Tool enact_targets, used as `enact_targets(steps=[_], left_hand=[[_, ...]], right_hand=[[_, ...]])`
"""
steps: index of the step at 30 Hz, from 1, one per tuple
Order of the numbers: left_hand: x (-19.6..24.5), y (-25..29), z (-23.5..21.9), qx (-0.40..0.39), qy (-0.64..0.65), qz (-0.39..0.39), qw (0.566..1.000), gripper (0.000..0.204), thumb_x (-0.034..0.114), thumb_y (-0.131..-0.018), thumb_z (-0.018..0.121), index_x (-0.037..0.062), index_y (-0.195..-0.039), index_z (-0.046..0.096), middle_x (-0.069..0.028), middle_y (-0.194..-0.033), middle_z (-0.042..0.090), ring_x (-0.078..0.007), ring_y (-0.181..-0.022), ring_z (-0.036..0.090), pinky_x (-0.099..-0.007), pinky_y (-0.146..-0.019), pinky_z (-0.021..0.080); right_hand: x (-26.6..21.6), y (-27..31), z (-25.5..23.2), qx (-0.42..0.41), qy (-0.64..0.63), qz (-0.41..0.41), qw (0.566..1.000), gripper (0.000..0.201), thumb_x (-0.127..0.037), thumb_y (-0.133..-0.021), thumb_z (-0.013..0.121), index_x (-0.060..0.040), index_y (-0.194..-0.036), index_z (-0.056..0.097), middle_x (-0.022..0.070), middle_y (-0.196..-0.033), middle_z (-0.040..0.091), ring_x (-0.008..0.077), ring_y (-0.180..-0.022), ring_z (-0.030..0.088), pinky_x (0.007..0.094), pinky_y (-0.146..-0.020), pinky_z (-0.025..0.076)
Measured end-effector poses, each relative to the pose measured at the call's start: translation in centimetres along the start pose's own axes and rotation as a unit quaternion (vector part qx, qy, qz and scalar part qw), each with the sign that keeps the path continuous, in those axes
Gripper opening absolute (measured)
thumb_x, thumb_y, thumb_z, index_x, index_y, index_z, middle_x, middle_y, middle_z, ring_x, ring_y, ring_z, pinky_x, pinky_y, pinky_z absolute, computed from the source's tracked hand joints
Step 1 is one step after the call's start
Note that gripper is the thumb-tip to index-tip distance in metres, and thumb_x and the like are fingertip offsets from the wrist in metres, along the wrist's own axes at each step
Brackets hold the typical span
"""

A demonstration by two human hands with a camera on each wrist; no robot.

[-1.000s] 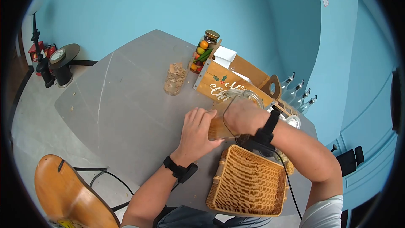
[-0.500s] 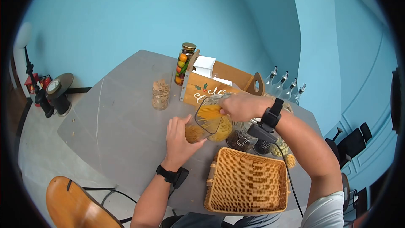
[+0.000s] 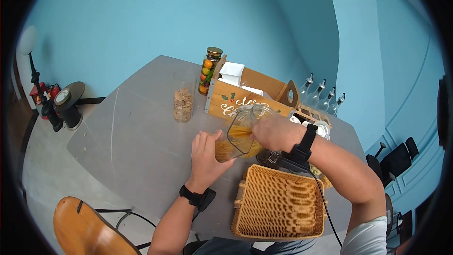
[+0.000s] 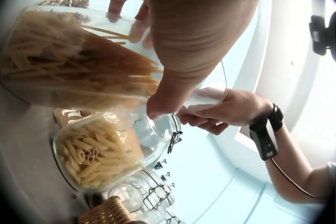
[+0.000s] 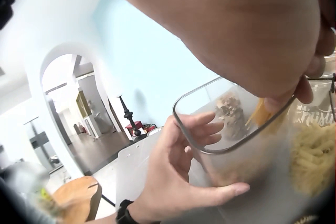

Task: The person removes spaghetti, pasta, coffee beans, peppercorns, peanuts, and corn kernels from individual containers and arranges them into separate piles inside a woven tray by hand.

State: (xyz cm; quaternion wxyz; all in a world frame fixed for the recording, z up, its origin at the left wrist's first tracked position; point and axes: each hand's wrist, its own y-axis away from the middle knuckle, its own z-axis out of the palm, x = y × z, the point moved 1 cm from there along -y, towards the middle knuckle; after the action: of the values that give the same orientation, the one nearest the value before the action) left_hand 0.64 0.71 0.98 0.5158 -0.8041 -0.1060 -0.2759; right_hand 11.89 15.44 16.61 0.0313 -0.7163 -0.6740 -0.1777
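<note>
A clear container holding spaghetti is tilted over the table, its mouth toward the right. My left hand is wrapped round its side, with the thumb low on the wall in the right wrist view. At the mouth, my right hand grips the rim with curled fingers, its thumb close to the strands. Whether it also pinches strands I cannot tell. A jar of penne stands beside the container, partly hidden by it in the head view.
A wicker basket lies near the table's front edge. Behind are a wooden crate, a tall jar of colourful produce, a container of brown flakes and several glass bottles. Dark-filled jars stand behind the basket.
The container moved left from beside the crate's front, and my left hand moved with it. The right hand shifted along at its mouth. The head view has also turned.
</note>
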Motion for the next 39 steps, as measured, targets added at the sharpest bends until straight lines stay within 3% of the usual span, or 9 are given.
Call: enact_targets(steps=[8, 11, 13, 17, 20, 23, 28, 30, 39], left_hand=[[0.0, 0.0, 0.1, -0.005, -0.006, 0.028, 1.0, 0.08, 0.011, -0.057, 0.094, 0.0014, -0.127, 0.056, -0.0129, -0.109, 0.055, -0.0349, -0.1, 0.054, -0.0432, -0.087, 0.047], [0.0, -0.2, -0.2, -0.006, -0.003, 0.033, 0.999, 0.08, 0.01, -0.057, 0.094, 0.0012, -0.127, 0.056, -0.0127, -0.108, 0.055, -0.0343, -0.101, 0.054, -0.0425, -0.087, 0.047], [-0.2, -0.3, -0.3, -0.007, 0.002, 0.021, 1.0, 0.08, 0.01, -0.057, 0.094, 0.0011, -0.127, 0.056, -0.0128, -0.108, 0.055, -0.034, -0.101, 0.054, -0.0424, -0.087, 0.047], [-0.4, -0.6, -0.6, 0.0, 0.015, 0.002, 1.0, 0.078, 0.009, -0.057, 0.094, 0.0008, -0.125, 0.056, -0.0127, -0.108, 0.055, -0.0331, -0.102, 0.053, -0.0418, -0.088, 0.046], [-0.6, -0.6, -0.6, -0.002, 0.018, -0.005, 1.0, 0.08, 0.01, -0.058, 0.094, 0.0003, -0.127, 0.056, -0.0129, -0.107, 0.054, -0.0342, -0.101, 0.053, -0.0429, -0.089, 0.045], [-0.7, -0.6, -0.6, 0.019, 0.011, -0.014, 1.0, 0.076, 0.01, -0.058, 0.094, 0.0002, -0.122, 0.056, -0.0118, -0.106, 0.055, -0.0307, -0.102, 0.055, -0.0399, -0.092, 0.046], [-1.9, -0.1, -0.2, 0.035, 0.012, -0.046, 0.998, 0.071, 0.011, -0.062, 0.095, 0.0004, -0.119, 0.055, -0.0083, -0.106, 0.056, -0.0244, -0.103, 0.056, -0.0364, -0.097, 0.046], [-2.6, -0.2, 0.1, 0.036, 0.011, -0.054, 0.998, 0.068, 0.011, -0.064, 0.096, 0.0007, -0.117, 0.054, -0.007, -0.106, 0.056, -0.0222, -0.103, 0.056, -0.0353, -0.098, 0.045], [-3.6, -1.5, 1.9, 0.032, 0.042, -0.087, 0.995, 0.068, 0.018, -0.07, 0.096, 0.0006, -0.116, 0.049, -0.01, -0.109, 0.059, -0.0231, -0.105, 0.057, -0.038, -0.1, 0.046]], right_hand=[[-0.5, 0.3, 0.3, -0.019, 0.041, 0.031, 0.998, 0.021, -0.014, -0.088, 0.06, -0.0009, -0.095, 0.074, 0.0161, -0.092, 0.075, 0.0341, -0.088, 0.073, 0.042, -0.076, 0.057], [0.6, 0.1, -0.7, -0.042, -0.027, -0.004, 0.999, 0.029, -0.026, -0.101, 0.057, -0.0005, -0.093, 0.068, 0.019, -0.079, 0.071, 0.0392, -0.082, 0.07, 0.0484, -0.075, 0.053], [1.1, -0.1, -2.0, -0.155, -0.101, 0.065, 0.981, 0.031, -0.026, -0.101, 0.056, 0.0021, -0.105, 0.069, 0.0216, -0.097, 0.072, 0.0392, -0.095, 0.07, 0.0462, -0.081, 0.053], [4.0, 1.7, -1.7, -0.122, -0.202, 0.071, 0.969, 0.042, -0.036, -0.107, 0.051, 0.0037, -0.107, 0.065, 0.0214, -0.099, 0.07, 0.0378, -0.094, 0.068, 0.0467, -0.08, 0.052], [5.0, 4.1, -1.1, -0.1, -0.341, 0.088, 0.931, 0.045, -0.043, -0.108, 0.05, 0.0008, -0.108, 0.062, 0.0122, -0.093, 0.066, 0.0254, -0.083, 0.063, 0.0398, -0.074, 0.051], [4.0, 7.8, -0.7, -0.125, -0.563, 0.214, 0.788, 0.033, -0.043, -0.109, 0.051, -0.0107, -0.114, 0.059, -0.0076, -0.086, 0.05, 0.004, -0.076, 0.046, 0.0196, -0.063, 0.041], [1.1, 14.2, 7.0, -0.103, -0.62, 0.192, 0.754, 0.042, -0.044, -0.11, 0.047, -0.0056, -0.121, 0.059, -0.0014, -0.086, 0.054, 0.0079, -0.078, 0.048, 0.0268, -0.064, 0.043], [-0.1, 16.7, 10.7, -0.075, -0.513, 0.092, 0.85, 0.045, -0.042, -0.111, 0.045, -0.0013, -0.125, 0.058, 0.0038, -0.085, 0.056, 0.0138, -0.079, 0.052, 0.0317, -0.07, 0.047], [-6.1, 23.7, 19.7, -0.117, -0.612, 0.104, 0.775, 0.047, -0.043, -0.111, 0.045, 0.0014, -0.115, 0.057, 0.0134, -0.085, 0.061, 0.0241, -0.078, 0.06, 0.0366, -0.074, 0.049]])
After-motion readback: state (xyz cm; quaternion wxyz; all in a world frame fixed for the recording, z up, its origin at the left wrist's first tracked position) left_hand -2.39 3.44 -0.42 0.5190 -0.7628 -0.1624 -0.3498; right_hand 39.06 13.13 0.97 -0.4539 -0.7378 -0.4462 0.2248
